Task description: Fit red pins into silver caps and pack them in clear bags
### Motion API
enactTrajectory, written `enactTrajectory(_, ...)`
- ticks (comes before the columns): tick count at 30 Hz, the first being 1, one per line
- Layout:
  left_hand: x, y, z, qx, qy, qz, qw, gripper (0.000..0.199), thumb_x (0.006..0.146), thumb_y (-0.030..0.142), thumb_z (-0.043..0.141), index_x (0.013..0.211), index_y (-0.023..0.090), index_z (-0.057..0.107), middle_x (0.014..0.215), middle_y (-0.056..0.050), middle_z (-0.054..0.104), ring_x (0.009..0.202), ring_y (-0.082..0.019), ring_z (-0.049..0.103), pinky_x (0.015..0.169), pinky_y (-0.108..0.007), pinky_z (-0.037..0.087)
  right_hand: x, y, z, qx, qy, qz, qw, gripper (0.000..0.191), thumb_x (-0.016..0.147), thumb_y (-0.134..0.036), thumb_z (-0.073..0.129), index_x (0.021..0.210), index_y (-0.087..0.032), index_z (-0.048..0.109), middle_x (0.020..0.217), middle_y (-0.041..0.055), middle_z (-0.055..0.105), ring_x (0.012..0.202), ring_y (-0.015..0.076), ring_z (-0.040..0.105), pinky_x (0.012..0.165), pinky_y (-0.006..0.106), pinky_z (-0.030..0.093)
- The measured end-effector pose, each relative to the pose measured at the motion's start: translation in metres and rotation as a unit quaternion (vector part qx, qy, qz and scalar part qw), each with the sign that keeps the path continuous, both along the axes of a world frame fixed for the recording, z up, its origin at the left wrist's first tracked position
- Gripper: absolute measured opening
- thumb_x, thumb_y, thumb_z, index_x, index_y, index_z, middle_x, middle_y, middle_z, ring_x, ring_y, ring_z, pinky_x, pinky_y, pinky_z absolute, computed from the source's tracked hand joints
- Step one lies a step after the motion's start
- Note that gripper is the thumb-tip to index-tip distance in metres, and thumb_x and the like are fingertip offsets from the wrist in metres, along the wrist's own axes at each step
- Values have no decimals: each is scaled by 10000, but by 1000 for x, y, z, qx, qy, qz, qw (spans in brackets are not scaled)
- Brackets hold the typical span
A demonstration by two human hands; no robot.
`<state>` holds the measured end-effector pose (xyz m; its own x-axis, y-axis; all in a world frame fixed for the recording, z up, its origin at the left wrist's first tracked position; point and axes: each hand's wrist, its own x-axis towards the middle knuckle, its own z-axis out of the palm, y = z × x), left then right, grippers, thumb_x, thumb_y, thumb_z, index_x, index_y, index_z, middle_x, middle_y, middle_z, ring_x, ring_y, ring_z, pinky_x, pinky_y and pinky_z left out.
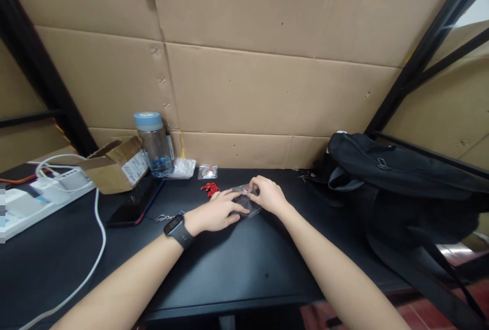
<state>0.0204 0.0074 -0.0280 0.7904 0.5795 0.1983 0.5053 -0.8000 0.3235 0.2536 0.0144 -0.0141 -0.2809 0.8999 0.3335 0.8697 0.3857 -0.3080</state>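
Note:
A small clear plastic bag [252,210] lies on the black table between my hands, with something red near its top edge. My left hand [217,213], a dark watch on its wrist, rests flat with fingers spread over the bag's left side. The fingers of my right hand [267,195] are bent and pinched at the bag's upper right. A pile of small red pieces [210,188] lies just beyond my left hand. Behind it is another small clear bag [208,171] with a pale round item and a bit of red inside.
At the left stand an open cardboard box [114,164], a blue-lidded bottle [153,144], a phone [135,202] and a white power strip [57,192] with cables. Bubble wrap [182,168] lies by the bottle. A black backpack [405,182] fills the right side.

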Motion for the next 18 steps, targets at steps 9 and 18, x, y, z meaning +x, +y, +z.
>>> enactTrajectory(9,3,1,9,55,-78,63,993,588,839,208,718,1373,316,498,1287,-53,645,1155,-253,607,988,-395,436,29,3,13,-50,90,151,983,222,760,-40,669,930,-183,675,877,-4,632,677,100,553,665,208,429)
enactTrajectory(18,8,8,4,94,-78,125,985,98,979,221,543,992,247,637,954,7,727,905,-192,656,891,-356,374,28,7,7,-58,103,168,979,55,863,-220,712,834,-182,740,851,17,673,708,118,590,708,234,451)
